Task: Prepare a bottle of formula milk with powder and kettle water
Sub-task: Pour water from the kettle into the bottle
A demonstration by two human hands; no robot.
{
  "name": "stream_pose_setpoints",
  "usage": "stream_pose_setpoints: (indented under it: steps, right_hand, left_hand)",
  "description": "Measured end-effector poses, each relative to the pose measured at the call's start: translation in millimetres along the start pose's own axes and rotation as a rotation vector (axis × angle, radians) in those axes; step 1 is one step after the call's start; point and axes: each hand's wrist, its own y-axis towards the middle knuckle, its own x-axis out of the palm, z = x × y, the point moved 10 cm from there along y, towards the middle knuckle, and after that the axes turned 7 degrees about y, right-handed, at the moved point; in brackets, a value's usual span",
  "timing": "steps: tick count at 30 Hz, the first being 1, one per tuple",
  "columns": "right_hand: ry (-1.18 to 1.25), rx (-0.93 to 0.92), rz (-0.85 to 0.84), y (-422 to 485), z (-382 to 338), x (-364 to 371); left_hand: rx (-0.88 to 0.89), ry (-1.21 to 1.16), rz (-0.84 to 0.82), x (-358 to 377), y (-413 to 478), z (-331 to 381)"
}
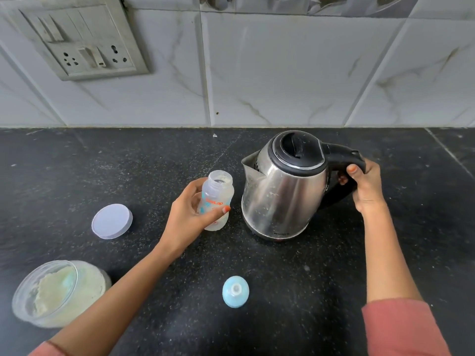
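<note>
A clear baby bottle with no cap stands on the black counter, some white powder inside it. My left hand grips its body from the left. Just right of it stands a steel kettle with a black lid, spout facing the bottle. My right hand grips the kettle's black handle. The kettle's base rests on the counter. A blue teat cap lies near the front. An open clear jar of pale powder sits at the front left.
The jar's lilac lid lies flat on the counter left of the bottle. A tiled wall rises behind the counter, with a switch and socket plate at the upper left.
</note>
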Motion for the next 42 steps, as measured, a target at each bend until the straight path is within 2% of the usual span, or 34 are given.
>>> stream_pose_setpoints:
  steps: [14, 24, 42]
  right_hand:
    - [0.066, -0.056, -0.005, -2, -12, 13]
    - [-0.04, -0.109, -0.111, 4, -51, 47]
    - [-0.287, -0.139, -0.254, -1, -84, 97]
  left_hand:
    - [-0.001, 0.072, 0.077, -17, 6, -6]
    - [-0.012, 0.17, 0.13, -27, 4, -16]
    - [-0.028, 0.227, 0.128, -24, 3, -36]
